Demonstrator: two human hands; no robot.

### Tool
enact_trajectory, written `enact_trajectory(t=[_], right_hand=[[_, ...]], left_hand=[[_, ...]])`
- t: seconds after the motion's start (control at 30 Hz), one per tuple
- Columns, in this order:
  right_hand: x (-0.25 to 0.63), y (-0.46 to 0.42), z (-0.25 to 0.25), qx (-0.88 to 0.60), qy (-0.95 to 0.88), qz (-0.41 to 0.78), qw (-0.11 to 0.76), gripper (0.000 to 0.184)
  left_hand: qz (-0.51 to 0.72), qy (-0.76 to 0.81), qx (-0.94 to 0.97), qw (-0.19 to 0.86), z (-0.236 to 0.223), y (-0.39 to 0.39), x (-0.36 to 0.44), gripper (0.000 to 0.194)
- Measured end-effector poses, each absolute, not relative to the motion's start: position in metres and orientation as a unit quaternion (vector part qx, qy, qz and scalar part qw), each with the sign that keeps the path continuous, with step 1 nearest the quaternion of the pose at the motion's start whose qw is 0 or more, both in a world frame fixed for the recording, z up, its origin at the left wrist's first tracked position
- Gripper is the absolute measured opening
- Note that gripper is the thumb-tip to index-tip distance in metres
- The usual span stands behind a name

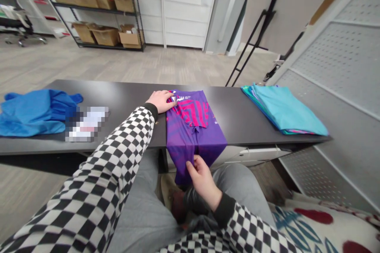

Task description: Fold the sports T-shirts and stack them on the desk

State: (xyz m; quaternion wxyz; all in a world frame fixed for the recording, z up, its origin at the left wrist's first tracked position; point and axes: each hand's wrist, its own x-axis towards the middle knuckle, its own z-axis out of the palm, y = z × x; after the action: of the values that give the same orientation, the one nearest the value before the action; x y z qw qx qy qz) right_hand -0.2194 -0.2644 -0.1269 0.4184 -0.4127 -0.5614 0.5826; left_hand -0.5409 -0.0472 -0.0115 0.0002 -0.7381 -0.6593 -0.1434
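A purple garment [203,136] with a bright pink line pattern and white print lies partly folded on the dark table, its near end hanging over the front edge. My left hand [161,101] rests on its far left corner, fingers stretched over the cloth and the thumb apart from them. Below the table edge, my right hand [203,176] pinches the hanging fabric between thumb and fingers. Some of the left fingertips are hard to make out against the garment.
A crumpled blue cloth [35,112] lies on the left of the table [130,87], beside a blurred-out item [89,122]. Folded turquoise cloths [287,108] are stacked at the right. A perforated grey panel [338,71] borders the right side. Cardboard boxes [103,33] fill a rack beyond.
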Motion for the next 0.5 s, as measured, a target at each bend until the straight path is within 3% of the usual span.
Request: enact_trajectory(t=[0.2, 0.3, 0.4, 0.5], right_hand=[[-0.196, -0.262, -0.167, -0.449, -0.601, 0.531, 0.394, 0.021], [-0.183, -0.258, -0.195, -0.469, -0.637, 0.512, 0.334, 0.016], [-0.167, -0.251, -0.225, -0.541, -0.631, 0.489, 0.264, 0.029], [-0.143, -0.241, -0.248, -0.604, -0.577, 0.471, 0.284, 0.043]], left_hand=[[-0.141, -0.673, -0.726, -0.008, -0.011, -0.05, -0.537, 0.076], [-0.14, -0.676, -0.724, -0.004, -0.011, -0.052, -0.536, 0.079], [-0.139, -0.676, -0.724, 0.001, -0.01, -0.053, -0.536, 0.078], [-0.137, -0.675, -0.725, -0.002, -0.009, -0.054, -0.535, 0.079]])
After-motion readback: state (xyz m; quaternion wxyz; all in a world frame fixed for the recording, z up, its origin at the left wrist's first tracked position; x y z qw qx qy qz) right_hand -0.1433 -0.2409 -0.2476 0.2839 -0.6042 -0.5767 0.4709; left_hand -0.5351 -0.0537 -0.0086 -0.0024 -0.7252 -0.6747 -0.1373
